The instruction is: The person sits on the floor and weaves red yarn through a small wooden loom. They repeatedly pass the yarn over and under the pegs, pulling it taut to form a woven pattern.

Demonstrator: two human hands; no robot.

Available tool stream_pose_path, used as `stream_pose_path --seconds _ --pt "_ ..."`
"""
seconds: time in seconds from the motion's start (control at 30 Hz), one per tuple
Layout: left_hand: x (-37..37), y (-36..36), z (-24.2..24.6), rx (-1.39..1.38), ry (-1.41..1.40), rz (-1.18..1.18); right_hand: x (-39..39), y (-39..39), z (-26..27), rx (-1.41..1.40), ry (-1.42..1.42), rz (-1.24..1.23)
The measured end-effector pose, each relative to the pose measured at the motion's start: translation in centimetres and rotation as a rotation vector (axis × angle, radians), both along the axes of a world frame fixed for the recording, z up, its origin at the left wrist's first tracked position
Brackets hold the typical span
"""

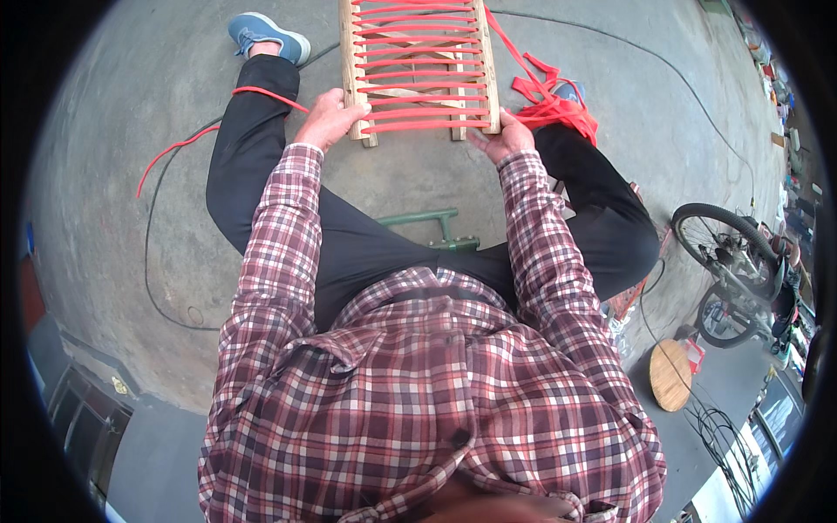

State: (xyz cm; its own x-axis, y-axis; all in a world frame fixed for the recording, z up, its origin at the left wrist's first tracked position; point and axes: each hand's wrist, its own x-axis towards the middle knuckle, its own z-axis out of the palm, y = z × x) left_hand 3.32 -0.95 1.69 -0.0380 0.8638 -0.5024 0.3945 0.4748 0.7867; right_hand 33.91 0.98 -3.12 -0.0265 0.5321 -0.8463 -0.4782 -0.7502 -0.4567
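Observation:
A wooden frame (353,72) with crossed legs beneath stands at the top middle, and red cord (418,63) runs across it between its two side rails in several parallel rows. My left hand (330,119) grips the near end of the left rail, thumb on top. At the near end of the right rail, my right hand (507,136) holds the wood from the outer side, some fingers blurred beneath it. One loose length of cord crosses my left trouser leg near the left hand. A tangled bundle of red cord (556,108) lies over my right lower leg and shoe.
Green metal tubing (425,217), apparently part of a seat, shows between my thighs. A dark cable (660,62) loops over the concrete floor. At the right are a bicycle (726,261), a round wooden board (670,375) and coiled black cable (726,444).

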Motion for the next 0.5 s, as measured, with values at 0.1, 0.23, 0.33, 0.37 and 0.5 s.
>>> stream_pose_path --seconds 0.1,0.23,0.33,0.37,0.5 --pt "-0.1 -0.2 -0.1 0.017 -0.012 0.008 1.8 2.0 -2.5 0.211 -0.405 0.310" --pt "-0.4 -0.3 -0.9 0.033 0.069 -0.017 9.6 5.3 -2.2 0.365 -1.669 1.317" --pt "-0.6 -0.2 -1.6 0.034 0.059 -0.017 18.3 9.6 3.6 0.164 -1.333 0.512" --pt "-0.6 -0.2 -1.8 0.024 0.044 -0.012 19.6 10.2 4.8 0.212 -1.016 0.061" --pt "-0.9 0.0 -1.9 0.042 0.001 -0.034 17.8 9.6 7.0 0.377 -0.686 -0.367"
